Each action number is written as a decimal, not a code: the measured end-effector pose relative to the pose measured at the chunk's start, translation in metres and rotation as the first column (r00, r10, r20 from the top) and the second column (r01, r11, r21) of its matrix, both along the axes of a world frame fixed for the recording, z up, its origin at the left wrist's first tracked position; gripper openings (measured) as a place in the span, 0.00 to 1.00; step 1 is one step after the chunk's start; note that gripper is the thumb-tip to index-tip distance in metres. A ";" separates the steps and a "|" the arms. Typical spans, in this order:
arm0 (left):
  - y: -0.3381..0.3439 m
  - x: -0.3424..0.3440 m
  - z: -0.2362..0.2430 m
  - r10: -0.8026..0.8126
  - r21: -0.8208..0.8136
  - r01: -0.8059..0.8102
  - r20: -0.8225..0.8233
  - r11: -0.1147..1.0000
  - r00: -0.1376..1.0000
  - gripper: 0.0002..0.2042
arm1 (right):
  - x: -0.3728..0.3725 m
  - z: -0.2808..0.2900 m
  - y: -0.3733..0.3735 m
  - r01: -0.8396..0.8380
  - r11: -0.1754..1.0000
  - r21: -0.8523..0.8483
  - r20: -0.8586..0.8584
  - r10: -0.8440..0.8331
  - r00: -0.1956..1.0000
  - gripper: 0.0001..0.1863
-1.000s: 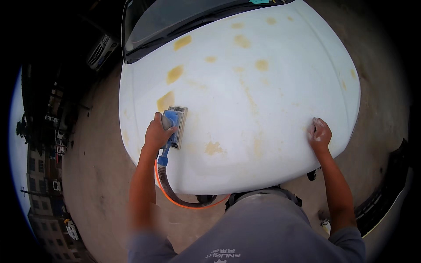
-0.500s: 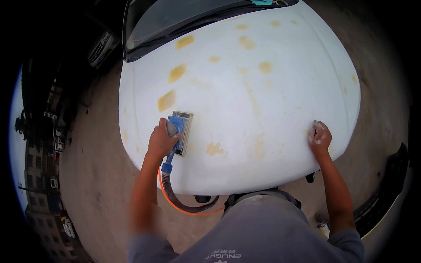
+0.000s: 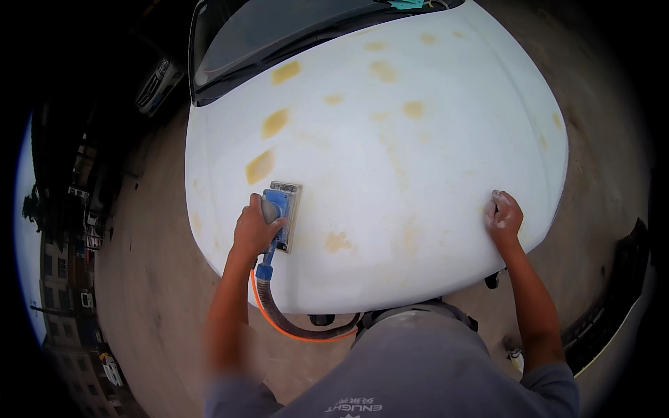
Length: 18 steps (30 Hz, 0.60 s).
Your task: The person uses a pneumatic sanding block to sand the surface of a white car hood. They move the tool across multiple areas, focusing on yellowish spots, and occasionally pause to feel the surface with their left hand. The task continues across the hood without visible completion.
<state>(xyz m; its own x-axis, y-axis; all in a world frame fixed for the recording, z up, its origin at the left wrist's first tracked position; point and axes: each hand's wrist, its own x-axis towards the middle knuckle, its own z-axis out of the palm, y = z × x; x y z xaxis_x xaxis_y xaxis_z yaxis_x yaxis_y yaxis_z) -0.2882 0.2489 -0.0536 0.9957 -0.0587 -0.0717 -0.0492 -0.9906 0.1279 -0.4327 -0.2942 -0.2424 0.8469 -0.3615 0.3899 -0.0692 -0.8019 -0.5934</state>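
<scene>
One blue sander (image 3: 278, 200) sits on the white hood (image 3: 446, 160) near a yellowish patch (image 3: 260, 167), clamped in the left hand's (image 3: 253, 228) grip while the right hand (image 3: 506, 214) is curled together; the step looks like sanding, the next stroke probably needing even pressure.

White, matte car hood (image 3: 453, 153) with yellowish patches (image 3: 275, 122), 3 of them in a row along its left side. On the hood's left part, towards its front edge, a blue sander (image 3: 283, 206) lies pad down, its long rectangular pad (image 3: 295, 212) running roughly front to back, gripped by the left hand (image 3: 255, 228). A dark ribbed hose (image 3: 265, 292) and orange line (image 3: 313, 339) curve past the hood's front edge.
</scene>
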 end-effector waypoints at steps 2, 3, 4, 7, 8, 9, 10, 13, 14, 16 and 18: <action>0.000 0.001 0.001 0.015 -0.006 -0.015 0.005 1.000 1.000 0.32 | -0.001 -0.002 0.000 0.037 0.984 -0.177 0.181 -0.005 0.983 0.19; 0.002 0.004 0.002 0.023 -0.006 -0.023 0.004 1.000 1.000 0.32 | -0.001 -0.003 -0.001 0.060 0.965 -0.254 0.248 0.005 0.969 0.19; 0.003 0.013 0.006 0.032 -0.011 -0.032 0.014 0.999 0.999 0.32 | -0.002 -0.005 -0.001 0.037 0.982 -0.186 0.199 0.001 0.980 0.19; 0.006 0.028 0.011 0.037 -0.042 -0.036 0.028 0.998 0.999 0.32 | -0.002 -0.011 -0.002 0.019 0.994 -0.109 0.112 -0.007 0.994 0.20; 0.006 0.029 0.011 0.039 -0.046 -0.038 0.019 0.998 0.999 0.32 | -0.002 -0.011 -0.003 0.031 0.983 -0.180 0.177 0.001 0.984 0.20; 0.004 0.028 0.010 0.033 -0.065 -0.030 0.037 0.997 0.999 0.32 | -0.002 -0.012 -0.003 0.056 0.969 -0.241 0.241 0.004 0.970 0.20; 0.001 0.022 0.007 0.018 -0.023 -0.018 0.018 1.000 1.000 0.32 | -0.002 -0.012 -0.003 0.030 0.970 -0.241 0.239 0.029 0.971 0.20; -0.008 0.003 -0.001 -0.036 0.035 0.036 0.016 0.999 0.999 0.32 | -0.001 -0.010 -0.003 0.015 0.971 -0.238 0.252 0.047 0.967 0.19; -0.009 0.001 -0.001 -0.033 0.038 0.032 0.007 0.999 0.999 0.32 | -0.001 -0.010 -0.003 0.023 0.967 -0.254 0.275 0.050 0.960 0.19; -0.009 0.006 0.004 -0.012 0.010 0.012 0.018 1.000 1.000 0.32 | -0.002 -0.007 -0.001 0.028 0.967 -0.253 0.277 0.044 0.960 0.19; -0.005 0.022 0.012 0.016 -0.011 -0.017 -0.008 1.000 1.000 0.32 | -0.002 -0.005 0.000 0.043 0.977 -0.211 0.246 0.010 0.969 0.20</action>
